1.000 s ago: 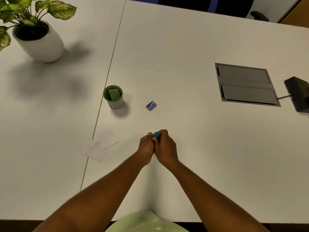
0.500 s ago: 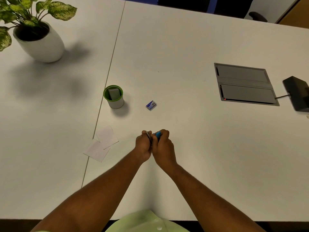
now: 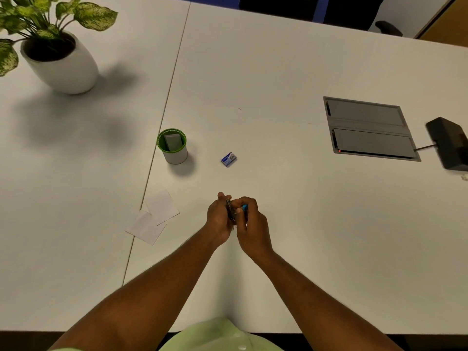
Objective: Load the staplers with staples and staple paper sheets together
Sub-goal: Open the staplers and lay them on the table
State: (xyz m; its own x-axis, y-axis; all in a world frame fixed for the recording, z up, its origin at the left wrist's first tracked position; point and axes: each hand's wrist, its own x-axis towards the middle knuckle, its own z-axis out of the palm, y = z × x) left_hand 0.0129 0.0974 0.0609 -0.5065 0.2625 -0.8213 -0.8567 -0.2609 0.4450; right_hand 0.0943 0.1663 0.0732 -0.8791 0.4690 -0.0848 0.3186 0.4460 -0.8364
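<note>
You have the small stapler lifted just off the worktop between both hands, close in front of you, likely so you can see into its channel while you work it. Your left hand wraps its fingers around the metal side; your right hand pinches the blue end. It looks as though you are opening or loading it, though the hands hide whether any staples are in.

The staple box lies just beyond your hands, within easy reach for the next strip. The 2 paper sheets, overlapping at a corner, wait to your left near the worktop seam, kept apart from the loading. A green-rimmed cup farther back holds a grey object, possibly another stapler; I cannot tell.
</note>
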